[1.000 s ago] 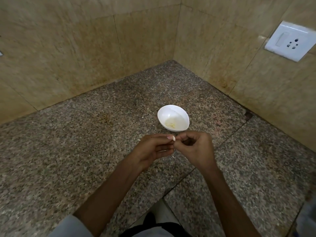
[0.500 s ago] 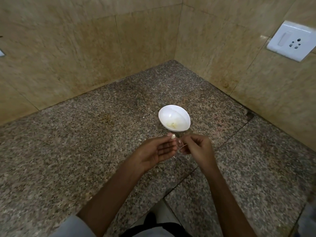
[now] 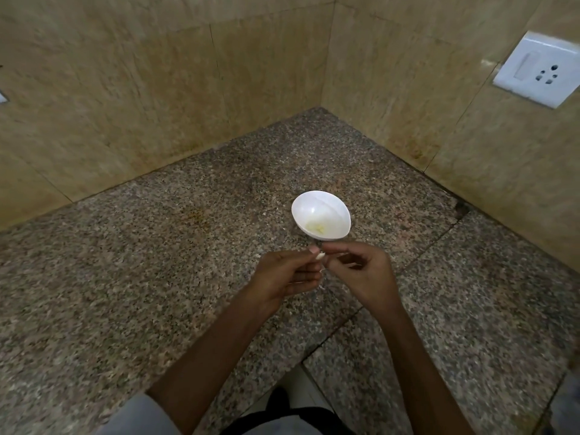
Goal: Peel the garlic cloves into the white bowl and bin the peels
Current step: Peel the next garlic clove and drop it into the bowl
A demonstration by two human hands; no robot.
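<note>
White bowl [image 3: 320,215]: oval, glossy, upright on the granite tabletop [image 3: 157,277] near the wall corner; small pale yellow garlic pieces [image 3: 315,227] lie at its bottom. Garlic clove [image 3: 414,255]: small, whitish, pinched at the fingertips of the left hand [image 3: 284,277], with the right hand [image 3: 364,271] touching it, just in front of the bowl.

Both hands met just in front of the white bowl [image 3: 320,215] on the speckled worktop [image 3: 131,277]; the left hand [image 3: 284,277] pinched a pale garlic clove [image 3: 320,255] at its fingers [image 3: 309,251]; the right hand [image 3: 361,271] touched that clove; yellowish bits lay in the bowl.
</note>
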